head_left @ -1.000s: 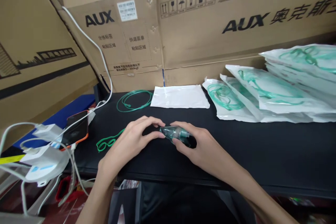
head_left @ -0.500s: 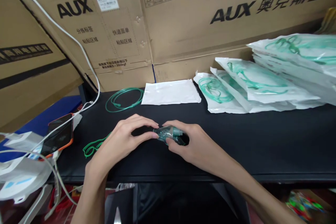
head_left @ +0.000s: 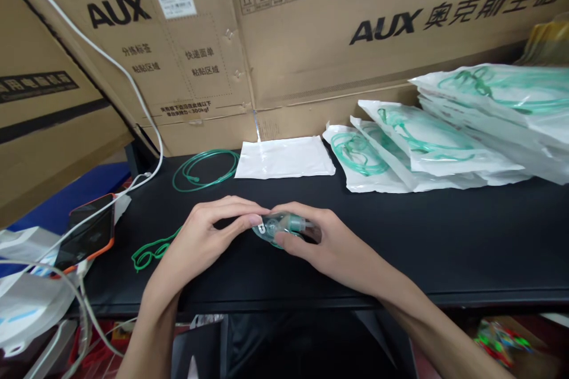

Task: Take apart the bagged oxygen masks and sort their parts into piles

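I have both hands on a small clear-green mask [head_left: 281, 228] lying on the black desk [head_left: 444, 237] just in front of me — my right hand [head_left: 329, 246] has its grip closed around the mask's right end, thumb on top and fingers curled under, while my left hand [head_left: 208, 240] pinches the mask's left edge between thumb and fingertips [head_left: 255, 220]. The mask sits near the front middle of the desk, its green connector pointing right into my right palm. To the left of my left hand a green elastic strap [head_left: 149, 253] lies in loops on the desk, partly hidden by my wrist. Further back, a coil of green tubing [head_left: 202, 169] lies beside a flat white pouch [head_left: 284, 157]. To the right, a stack of sealed bags [head_left: 444, 142] with green tubing inside is spread along the back edge. At far left I see a phone [head_left: 86, 235] in an orange case with a white cable [head_left: 133, 83] running up — cardboard boxes [head_left: 311, 41] marked AUX stand behind everything.
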`<move>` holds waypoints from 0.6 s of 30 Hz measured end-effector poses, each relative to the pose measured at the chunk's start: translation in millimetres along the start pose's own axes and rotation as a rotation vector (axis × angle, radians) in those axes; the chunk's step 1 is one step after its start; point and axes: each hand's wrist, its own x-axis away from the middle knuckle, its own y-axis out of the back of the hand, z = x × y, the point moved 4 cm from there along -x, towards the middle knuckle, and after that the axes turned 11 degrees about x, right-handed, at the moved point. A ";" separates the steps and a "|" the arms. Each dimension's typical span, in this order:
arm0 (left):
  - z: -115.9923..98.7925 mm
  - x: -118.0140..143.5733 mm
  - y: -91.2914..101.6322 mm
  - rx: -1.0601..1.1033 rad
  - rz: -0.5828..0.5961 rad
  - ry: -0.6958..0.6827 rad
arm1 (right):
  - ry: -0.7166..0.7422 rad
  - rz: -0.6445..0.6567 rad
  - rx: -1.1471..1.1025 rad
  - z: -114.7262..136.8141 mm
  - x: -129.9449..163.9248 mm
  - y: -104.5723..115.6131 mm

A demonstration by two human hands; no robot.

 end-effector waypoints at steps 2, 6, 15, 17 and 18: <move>-1.0 0.2 0.1 0.015 -0.015 0.019 | -0.008 0.010 -0.044 -0.6 -0.4 0.3; 0.1 1.5 -0.5 0.011 -0.026 0.118 | -0.017 0.016 -0.098 -1.5 -0.9 0.7; 0.6 1.8 -1.7 0.012 -0.037 0.146 | -0.044 -0.029 -0.105 -2.3 -1.0 2.8; 2.9 1.7 -2.3 0.039 -0.058 0.166 | -0.026 -0.039 -0.105 -1.1 -0.9 2.3; 4.2 1.5 -2.8 0.060 -0.075 0.177 | -0.014 -0.046 -0.108 -0.5 -0.8 1.9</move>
